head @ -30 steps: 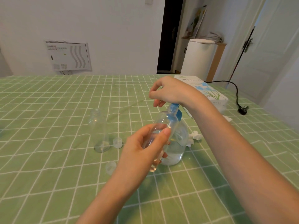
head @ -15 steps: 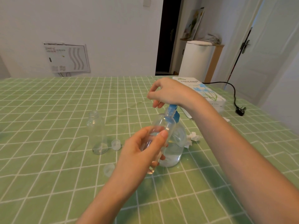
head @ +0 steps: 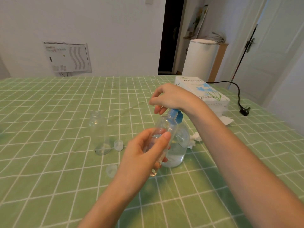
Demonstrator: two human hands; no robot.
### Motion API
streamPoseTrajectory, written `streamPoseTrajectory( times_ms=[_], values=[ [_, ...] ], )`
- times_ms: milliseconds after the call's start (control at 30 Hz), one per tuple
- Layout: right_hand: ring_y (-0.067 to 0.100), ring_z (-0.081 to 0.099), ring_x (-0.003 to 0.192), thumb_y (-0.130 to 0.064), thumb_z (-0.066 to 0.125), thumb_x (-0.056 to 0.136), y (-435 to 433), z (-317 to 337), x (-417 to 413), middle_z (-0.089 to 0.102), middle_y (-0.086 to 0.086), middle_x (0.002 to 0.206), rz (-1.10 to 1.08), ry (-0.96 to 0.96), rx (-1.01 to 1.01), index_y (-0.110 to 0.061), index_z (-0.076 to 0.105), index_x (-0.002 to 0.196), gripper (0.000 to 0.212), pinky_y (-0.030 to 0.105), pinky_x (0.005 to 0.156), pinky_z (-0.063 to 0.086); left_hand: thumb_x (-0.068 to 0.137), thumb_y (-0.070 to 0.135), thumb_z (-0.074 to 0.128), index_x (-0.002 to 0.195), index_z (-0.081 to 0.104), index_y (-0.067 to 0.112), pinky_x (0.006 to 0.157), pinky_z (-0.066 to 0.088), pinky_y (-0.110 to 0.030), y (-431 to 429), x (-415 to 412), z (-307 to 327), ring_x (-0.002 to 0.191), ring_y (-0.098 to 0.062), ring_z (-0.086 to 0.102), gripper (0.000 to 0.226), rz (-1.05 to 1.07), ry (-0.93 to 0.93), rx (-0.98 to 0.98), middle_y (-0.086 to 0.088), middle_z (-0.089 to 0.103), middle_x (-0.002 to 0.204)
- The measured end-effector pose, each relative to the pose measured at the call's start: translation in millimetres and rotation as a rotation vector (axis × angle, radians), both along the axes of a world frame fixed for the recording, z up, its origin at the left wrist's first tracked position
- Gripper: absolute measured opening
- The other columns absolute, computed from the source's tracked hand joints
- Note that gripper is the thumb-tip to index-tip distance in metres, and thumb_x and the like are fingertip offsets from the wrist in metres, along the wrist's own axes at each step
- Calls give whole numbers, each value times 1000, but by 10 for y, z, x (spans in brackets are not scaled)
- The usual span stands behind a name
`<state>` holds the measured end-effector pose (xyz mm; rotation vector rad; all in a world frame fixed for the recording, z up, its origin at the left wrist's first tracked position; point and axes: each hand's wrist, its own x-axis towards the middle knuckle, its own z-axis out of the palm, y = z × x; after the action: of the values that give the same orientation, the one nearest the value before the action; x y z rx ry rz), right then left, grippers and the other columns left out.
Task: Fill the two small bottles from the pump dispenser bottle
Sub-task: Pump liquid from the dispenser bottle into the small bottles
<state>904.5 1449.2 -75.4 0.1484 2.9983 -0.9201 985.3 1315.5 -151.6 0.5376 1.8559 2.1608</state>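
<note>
Fingers (head: 165,137) of the left hand (head: 141,155) are wrapped round a small clear bottle (head: 164,127), thumb on the near side and the others behind it. They hold it off the table, tilted so that its open mouth points up and away, right at the nozzle of the blue pump head (head: 174,113). Fingers (head: 158,110) of the right hand (head: 172,97) are curled down over that pump head from above, covering most of its top. Beneath it the pump dispenser bottle (head: 179,145) stands upright on the green-checked table (head: 49,178), just behind the held bottle, with clear liquid in its lower part. How much liquid the held bottle contains cannot be told.

To the left, well apart from both hands, the second small bottle (head: 99,134) stands upright and uncapped. A clear cap (head: 118,145) lies just beside its base, and another cap (head: 111,170) lies nearer the person, beside the left wrist. A crumpled tissue (head: 194,139) sits just right of the dispenser. Farther back on the right lie a tissue box (head: 202,92) and a black plug (head: 245,111) on its cord.
</note>
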Motion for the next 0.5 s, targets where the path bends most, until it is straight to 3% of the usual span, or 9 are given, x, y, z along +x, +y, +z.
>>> streamPoseTrajectory(
  times_ms=[200, 300, 367, 500],
  values=[
    [23, 65, 80, -23, 55, 89, 3, 100, -5, 73, 6, 83, -29, 41, 51, 1, 60, 117, 38, 34, 77, 52, 60, 55, 62, 90, 69, 29, 42, 40, -16, 8, -5, 35, 55, -8, 58, 41, -4, 7, 7, 4, 70, 73],
    [32, 67, 84, -21, 54, 88, -6, 146, -14, 73, 15, 96, -38, 72, 90, 5, 58, 121, 42, 32, 69, 48, 60, 55, 62, 90, 69, 30, 42, 41, -16, 14, -13, 44, 55, -8, 58, 40, -4, 10, 16, 4, 70, 73],
    [29, 68, 82, -20, 54, 88, -8, 133, -16, 74, 11, 89, -30, 61, 79, 5, 58, 120, 40, 28, 65, 42, 60, 54, 62, 90, 69, 29, 42, 41, -16, 17, -15, 45, 55, -9, 57, 40, -4, 3, 22, 4, 69, 72],
    [28, 68, 98, -19, 52, 89, -3, 98, -3, 75, 6, 84, -21, 33, 48, 1, 61, 115, 34, 26, 69, 47, 61, 54, 62, 91, 69, 29, 42, 41, -16, 14, -11, 31, 56, -9, 58, 40, -1, 12, 8, 3, 70, 75]
  ],
)
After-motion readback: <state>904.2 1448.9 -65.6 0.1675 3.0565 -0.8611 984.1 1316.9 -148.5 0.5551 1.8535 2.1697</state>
